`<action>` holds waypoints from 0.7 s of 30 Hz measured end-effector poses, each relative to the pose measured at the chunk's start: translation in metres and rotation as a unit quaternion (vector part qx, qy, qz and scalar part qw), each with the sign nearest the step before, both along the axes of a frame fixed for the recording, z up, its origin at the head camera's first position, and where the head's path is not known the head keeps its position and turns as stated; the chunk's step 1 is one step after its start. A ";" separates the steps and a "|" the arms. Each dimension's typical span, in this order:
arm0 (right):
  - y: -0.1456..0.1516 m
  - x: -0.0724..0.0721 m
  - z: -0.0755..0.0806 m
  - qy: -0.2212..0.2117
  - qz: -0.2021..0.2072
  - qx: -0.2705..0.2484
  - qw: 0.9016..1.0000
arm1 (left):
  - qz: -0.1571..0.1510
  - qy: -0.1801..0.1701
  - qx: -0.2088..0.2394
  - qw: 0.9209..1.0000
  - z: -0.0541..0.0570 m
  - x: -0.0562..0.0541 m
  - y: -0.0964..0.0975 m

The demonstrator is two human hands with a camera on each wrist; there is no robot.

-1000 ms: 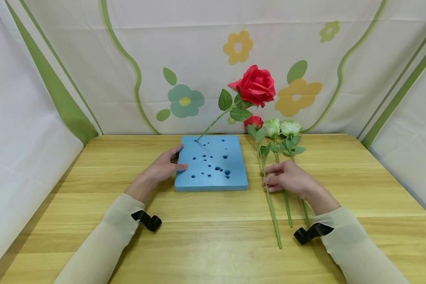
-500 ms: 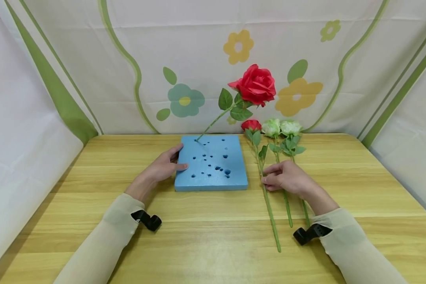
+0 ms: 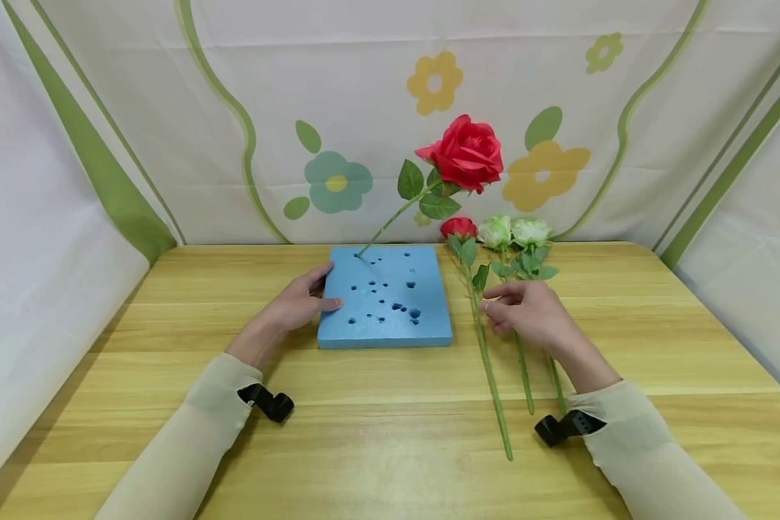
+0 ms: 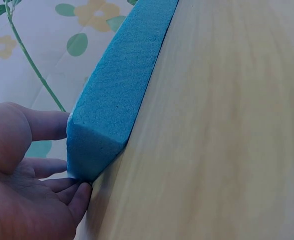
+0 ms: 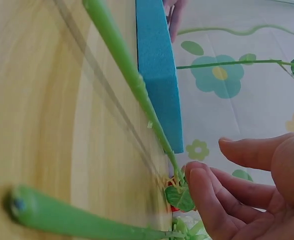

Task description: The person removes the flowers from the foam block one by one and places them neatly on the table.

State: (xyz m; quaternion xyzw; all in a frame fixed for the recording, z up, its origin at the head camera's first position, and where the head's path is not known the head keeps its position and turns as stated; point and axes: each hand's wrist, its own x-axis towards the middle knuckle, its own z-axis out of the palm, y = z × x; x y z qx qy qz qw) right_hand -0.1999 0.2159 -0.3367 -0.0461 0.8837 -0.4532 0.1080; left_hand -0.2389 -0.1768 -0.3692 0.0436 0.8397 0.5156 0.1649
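A blue foam block (image 3: 396,278), pitted with holes, lies flat on the table. My left hand (image 3: 297,300) holds its left edge, thumb on the top face and fingers against the side, as the left wrist view also shows. An artificial red rose (image 3: 468,153) leans rightward from a hole at the back. Right of the block lies a second red rose (image 3: 458,228), its stem (image 3: 490,375) running toward me. Beside that stem is my right hand (image 3: 531,312), thumb and fingertips apart with nothing between them in the right wrist view. It partly covers the stem of a pale green rose (image 3: 495,232).
Another pale green rose (image 3: 531,231) lies at the far right of the row, its stem pointing toward me. Behind the wooden table (image 3: 390,448) hangs a white curtain (image 3: 338,87) printed with flowers.
My right hand has laid the second red rose farther left, let go of its stem and lifted slightly. My left hand has stayed on the foam block.
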 end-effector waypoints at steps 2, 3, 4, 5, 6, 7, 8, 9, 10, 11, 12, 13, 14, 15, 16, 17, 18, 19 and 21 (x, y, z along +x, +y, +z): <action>-0.002 0.001 0.001 0.007 -0.004 -0.001 1.000 | 0.000 0.000 -0.001 1.000 0.000 0.000 -0.001; -0.002 0.002 0.002 0.010 -0.006 -0.003 1.000 | 0.000 0.000 -0.001 1.000 0.000 0.000 -0.001; -0.003 0.003 0.002 0.014 -0.008 -0.003 1.000 | -0.001 0.000 -0.001 1.000 0.000 0.000 -0.001; -0.003 0.003 0.003 0.018 -0.010 -0.003 1.000 | -0.001 0.000 -0.002 1.000 0.000 0.000 -0.001; -0.004 0.004 0.003 0.022 -0.011 -0.003 1.000 | -0.001 0.000 -0.002 1.000 0.000 0.000 -0.001; -0.004 0.004 0.004 0.025 -0.012 -0.003 1.000 | -0.001 0.000 -0.002 1.000 0.001 0.000 -0.001; -0.005 0.005 0.005 0.027 -0.013 -0.004 1.000 | -0.001 0.000 -0.002 1.000 0.001 0.000 -0.001; -0.005 0.005 0.005 0.030 -0.012 -0.005 0.999 | 0.000 0.000 -0.002 1.000 0.001 0.000 -0.001; -0.006 0.005 0.006 0.032 -0.012 -0.005 0.999 | 0.000 0.000 -0.002 1.000 0.002 0.001 -0.001; -0.006 0.006 0.006 0.033 -0.012 -0.007 0.999 | 0.000 0.001 -0.002 1.000 0.002 0.001 -0.001; -0.006 0.006 0.007 0.034 -0.012 -0.010 0.999 | 0.000 0.001 -0.002 1.000 0.002 0.001 0.000; -0.006 0.007 0.008 0.036 -0.013 -0.016 0.999 | 0.000 0.001 -0.001 1.000 0.001 0.001 0.000; -0.006 0.007 0.008 0.036 -0.013 -0.024 0.999 | -0.001 0.002 0.000 1.000 0.001 0.001 0.000; -0.005 0.007 0.009 0.035 -0.014 -0.034 0.999 | -0.001 0.002 0.000 1.000 0.001 0.001 0.000; -0.005 0.007 0.010 0.033 -0.016 -0.045 0.998 | -0.001 0.002 0.001 1.000 0.001 0.001 0.000; -0.005 0.007 0.010 0.031 -0.017 -0.056 0.998 | -0.001 0.003 0.003 1.000 0.000 0.001 0.001; -0.005 0.007 0.010 0.028 -0.018 -0.067 0.997 | -0.001 0.003 0.003 1.000 0.000 0.001 0.001; -0.006 0.007 0.011 0.024 -0.020 -0.078 0.996 | -0.001 0.003 0.003 1.000 0.000 0.001 0.001; -0.009 0.006 0.012 0.015 -0.022 -0.100 0.995 | 0.000 0.003 0.003 1.000 0.000 0.001 0.001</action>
